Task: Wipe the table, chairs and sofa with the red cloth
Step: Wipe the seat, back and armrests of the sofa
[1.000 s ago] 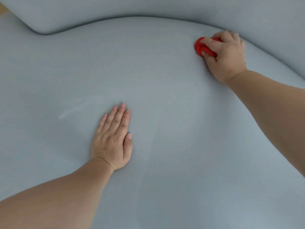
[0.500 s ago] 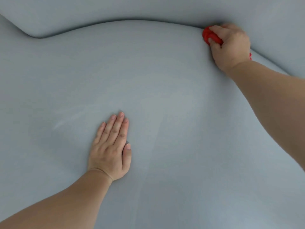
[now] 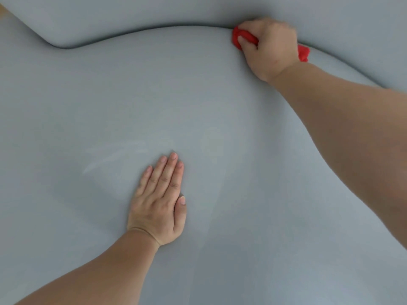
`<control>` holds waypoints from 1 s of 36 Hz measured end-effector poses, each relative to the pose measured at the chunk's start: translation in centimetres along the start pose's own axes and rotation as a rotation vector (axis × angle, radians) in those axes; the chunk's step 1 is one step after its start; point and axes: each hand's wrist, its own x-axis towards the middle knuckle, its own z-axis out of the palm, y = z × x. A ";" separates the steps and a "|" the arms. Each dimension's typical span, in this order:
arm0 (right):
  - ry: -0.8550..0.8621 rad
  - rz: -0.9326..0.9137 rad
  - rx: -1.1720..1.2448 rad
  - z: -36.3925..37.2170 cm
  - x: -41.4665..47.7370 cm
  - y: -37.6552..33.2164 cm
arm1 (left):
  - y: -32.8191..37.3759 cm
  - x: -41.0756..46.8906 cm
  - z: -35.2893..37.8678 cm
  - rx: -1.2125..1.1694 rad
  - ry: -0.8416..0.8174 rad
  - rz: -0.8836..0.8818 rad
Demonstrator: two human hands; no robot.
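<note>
The pale grey sofa seat (image 3: 110, 106) fills almost the whole view. My right hand (image 3: 269, 46) grips the bunched red cloth (image 3: 239, 37) at the back of the seat, pressed into the seam where the seat meets the backrest (image 3: 154, 12). A tail of the cloth sticks out behind the wrist on the right. Most of the cloth is hidden under the hand. My left hand (image 3: 159, 201) lies flat on the seat near the middle, fingers straight and together, palm down.
The dark seam between seat and backrest curves across the top, dipping at the upper left. Faint wipe streaks (image 3: 114, 157) mark the seat to the left of my left hand. A sliver of tan surface (image 3: 3, 9) shows at the top left corner.
My right hand has carried the cloth up and away across the seat into the backrest seam. My left hand has stayed flat on the seat.
</note>
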 end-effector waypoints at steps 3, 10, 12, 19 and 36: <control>-0.019 -0.024 -0.026 0.6 0.5 -1.7 | 0.0 0.0 0.0 -0.003 -0.001 0.003; -0.044 0.000 0.018 0.0 0.0 -2.0 | 0.0 0.0 0.0 -0.009 0.001 0.007; -0.040 0.019 0.036 -0.1 -0.2 -2.2 | 0.0 0.0 0.0 -0.016 0.003 0.006; -0.036 0.053 0.047 0.1 -1.2 -3.1 | 0.0 0.0 -0.1 -0.029 -0.002 0.008; 0.038 -0.029 0.162 1.6 -6.5 -7.0 | 0.1 0.1 -0.3 -0.028 0.001 0.008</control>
